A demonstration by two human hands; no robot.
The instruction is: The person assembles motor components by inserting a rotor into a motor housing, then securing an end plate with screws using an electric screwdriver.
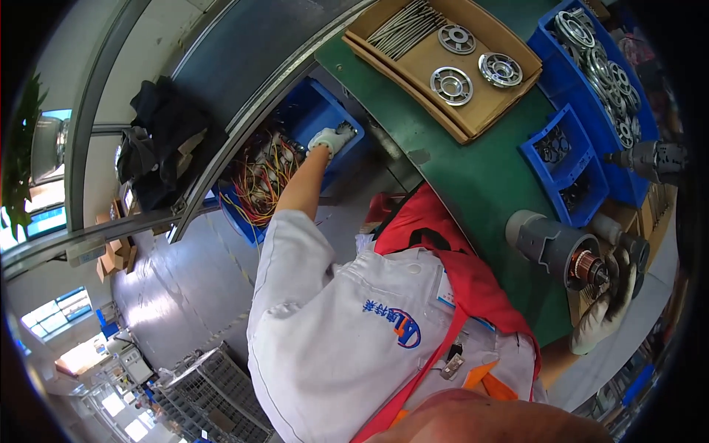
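My left hand (332,139), in a pale glove with darkened fingertips, reaches out to the end rim of a blue bin (299,111). Its fingers look curled at that rim. Lower in the bin lies a tangle of red, yellow and white wires (258,181) with parts under them. Far to the right, my gloved right hand (611,303) lies against a grey motor housing (550,247), beside the copper-wound armature (587,266) that shows at its end. The right fingers are stretched out, dark with grime, and partly shadowed.
A cardboard tray (473,118) on the green table (473,184) holds metal rods and round metal end covers. Behind stands a blue crate (646,125) of similar covers, near a divided blue box (572,166) of small dark parts. A metal rail (199,196) runs along the left.
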